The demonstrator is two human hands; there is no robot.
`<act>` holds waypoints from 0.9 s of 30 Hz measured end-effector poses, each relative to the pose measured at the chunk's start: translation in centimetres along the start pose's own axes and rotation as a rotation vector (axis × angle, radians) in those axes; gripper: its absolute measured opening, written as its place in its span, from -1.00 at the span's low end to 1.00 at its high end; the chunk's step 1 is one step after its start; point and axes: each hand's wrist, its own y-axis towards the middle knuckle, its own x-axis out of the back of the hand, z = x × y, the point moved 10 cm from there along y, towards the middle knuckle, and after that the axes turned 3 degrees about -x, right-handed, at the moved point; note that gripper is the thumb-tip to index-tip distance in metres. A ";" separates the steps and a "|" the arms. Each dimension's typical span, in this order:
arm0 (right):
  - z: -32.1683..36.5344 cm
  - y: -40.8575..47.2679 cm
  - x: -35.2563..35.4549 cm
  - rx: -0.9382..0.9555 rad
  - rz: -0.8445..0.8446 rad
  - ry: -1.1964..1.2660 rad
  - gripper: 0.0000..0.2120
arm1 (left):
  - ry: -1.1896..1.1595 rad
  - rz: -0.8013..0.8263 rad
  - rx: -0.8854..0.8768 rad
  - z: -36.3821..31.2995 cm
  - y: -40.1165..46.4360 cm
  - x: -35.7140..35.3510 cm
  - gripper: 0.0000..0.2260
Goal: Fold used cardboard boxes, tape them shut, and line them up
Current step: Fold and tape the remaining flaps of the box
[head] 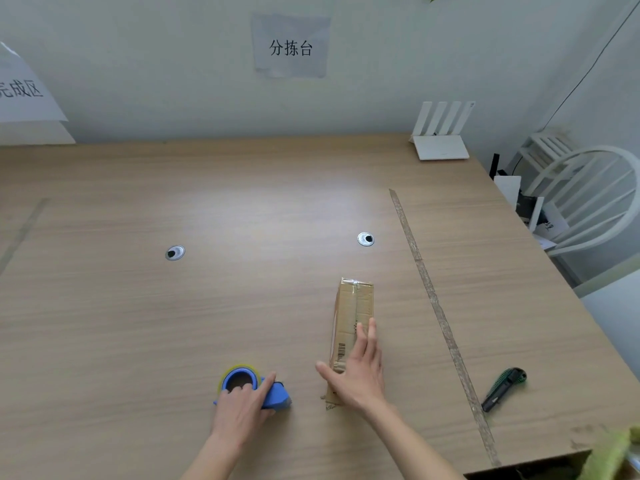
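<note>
A long narrow cardboard box (pixel 355 308) lies on the wooden table (pixel 242 209), its far end sealed with clear tape and a barcode on its left side. My right hand (pixel 358 370) rests flat on the near half of the box, fingers straight and spread. To the left sits a blue tape dispenser (pixel 254 388) with a yellowish tape roll. My left hand (pixel 242 408) grips the dispenser from above, fingers curled over its body.
A green and black utility knife (pixel 504 388) lies at the right, beyond a long tape strip (pixel 436 306) stuck across the table. Two cable grommets (pixel 175 252) (pixel 365 239) sit mid-table. A white router (pixel 441 135) stands at the far right corner, a white chair (pixel 588 199) beside the table.
</note>
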 end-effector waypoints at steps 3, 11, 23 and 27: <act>-1.1 -0.2 0.6 0.154 0.023 -0.020 0.13 | 0.075 -0.051 -0.015 -0.3 -0.7 1.1 -0.30; -1.0 0.1 1.9 0.177 -0.075 -0.060 0.17 | -0.039 -0.235 -0.198 -3.2 0.5 4.6 -0.29; -4.5 -0.3 2.5 0.334 0.111 -0.002 -0.06 | -0.221 -0.249 -0.408 -12.9 3.2 7.9 -0.36; -3.7 -0.1 2.0 0.331 0.080 -0.085 -0.06 | -0.215 -0.299 -0.388 -12.6 3.2 7.4 -0.40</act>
